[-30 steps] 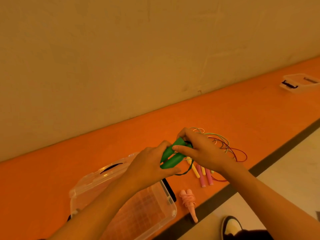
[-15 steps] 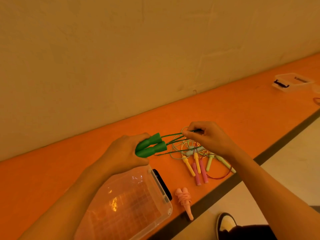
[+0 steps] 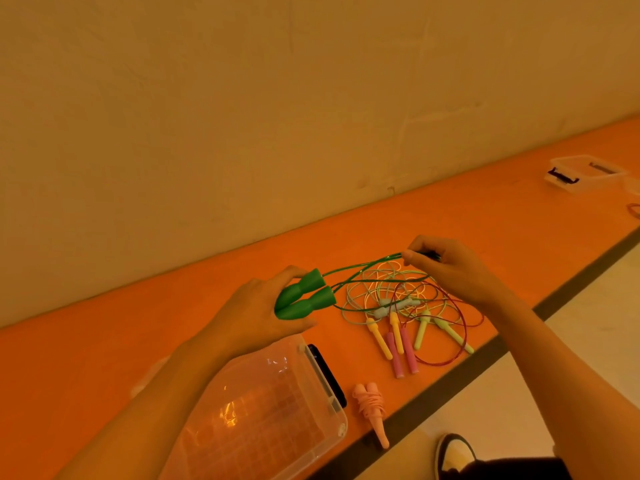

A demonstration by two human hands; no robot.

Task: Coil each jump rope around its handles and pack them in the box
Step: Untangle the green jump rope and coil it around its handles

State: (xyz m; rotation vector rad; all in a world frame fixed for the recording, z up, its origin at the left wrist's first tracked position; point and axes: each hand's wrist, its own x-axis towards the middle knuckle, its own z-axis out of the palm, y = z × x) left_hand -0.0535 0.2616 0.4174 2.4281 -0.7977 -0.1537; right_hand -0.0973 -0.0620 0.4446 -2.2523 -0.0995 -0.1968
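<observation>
Head: left hand (image 3: 249, 315) grips handles (image 3: 306, 299) (green).

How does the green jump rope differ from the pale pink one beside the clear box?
The green rope is held, handles in the left hand, cord pinched by the right hand; the pink rope lies on the orange surface. Green's cord runs loose; pink's is wound around its handles. Neither is boxed.

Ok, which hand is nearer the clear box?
Left. The left hand, holding the green handles, is just past the clear box; the right hand is over the loose ropes.
</observation>
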